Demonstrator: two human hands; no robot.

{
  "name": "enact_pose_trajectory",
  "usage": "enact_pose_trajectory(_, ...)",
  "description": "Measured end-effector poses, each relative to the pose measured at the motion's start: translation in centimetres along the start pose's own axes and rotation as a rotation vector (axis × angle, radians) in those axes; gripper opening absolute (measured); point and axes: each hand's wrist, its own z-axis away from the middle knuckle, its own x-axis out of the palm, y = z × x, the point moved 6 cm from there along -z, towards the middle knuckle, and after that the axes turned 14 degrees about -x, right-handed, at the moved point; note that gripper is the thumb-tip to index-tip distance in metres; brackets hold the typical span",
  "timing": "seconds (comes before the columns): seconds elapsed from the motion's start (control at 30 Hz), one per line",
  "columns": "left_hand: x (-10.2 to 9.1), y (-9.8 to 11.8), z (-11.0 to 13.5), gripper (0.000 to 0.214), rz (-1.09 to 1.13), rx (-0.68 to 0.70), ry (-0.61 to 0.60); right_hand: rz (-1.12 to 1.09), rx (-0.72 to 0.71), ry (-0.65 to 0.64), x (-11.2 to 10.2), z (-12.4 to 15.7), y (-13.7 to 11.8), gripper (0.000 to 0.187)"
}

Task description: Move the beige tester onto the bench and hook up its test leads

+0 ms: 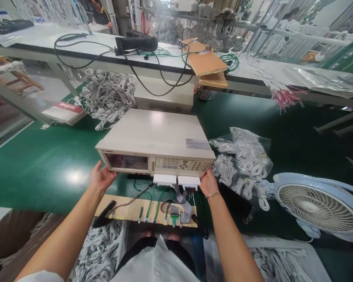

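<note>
A beige bench test instrument [153,135] stands in front of me, with a dark screen and a keypad on its front panel. My left hand [103,178] grips its lower left front corner, fingers partly hidden under the edge. At the opposite corner, my right hand [208,183] holds the lower right edge, its fingers partly behind the case. Whether the front is raised off the table cannot be made out. Two white connectors [164,179] plug in below the panel. Grey ribbon cable and green wires run down to a wooden board [129,203] with small circuit boards.
Bagged white cables [247,152] and a blue fan [314,207] lie to the right on the green table [61,156]. A cable pile [106,94] sits behind at left. Orange boards [206,62] and black cords rest on the raised shelf. Cable bins flank my lap.
</note>
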Motion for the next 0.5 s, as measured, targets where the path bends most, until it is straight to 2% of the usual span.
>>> enact_pose_trajectory(0.13, 1.3, 1.4, -1.2, 0.038, -0.099, 0.009, 0.050, 0.145, -0.007, 0.000, 0.0, -1.7, 0.5, 0.046)
enact_pose_trajectory(0.2, 1.0, 1.9, -1.4, 0.041, -0.174, 0.009, 0.110, 0.263, -0.009, 0.029, -0.9, -1.5, 0.9, 0.048)
enact_pose_trajectory(0.27, 0.1, 1.1, -0.6, 0.043, -0.265, 0.036, 0.201, 0.415, -0.007, 0.079, -2.5, 0.0, 1.4, 0.050)
enact_pose_trajectory(0.33, -0.9, -1.4, 1.3, 0.039, -0.379, 0.100, 0.273, 0.599, 0.000, 0.119, -4.3, 2.6, 2.0, 0.047)
enact_pose_trajectory(0.4, -0.7, -5.9, 3.5, 0.028, -0.539, 0.168, 0.256, 0.796, 0.007, 0.104, -5.6, 5.4, 2.8, 0.036)
enact_pose_trajectory(0.43, 0.0, -8.7, 4.5, 0.023, -0.638, 0.191, 0.204, 0.889, 0.009, 0.076, -6.0, 6.7, 3.3, 0.031)
enact_pose_trajectory(0.5, 2.6, -14.6, 5.9, 0.016, -0.866, 0.203, 0.024, 1.047, 0.007, 0.011, -6.0, 8.6, 4.3, 0.022)
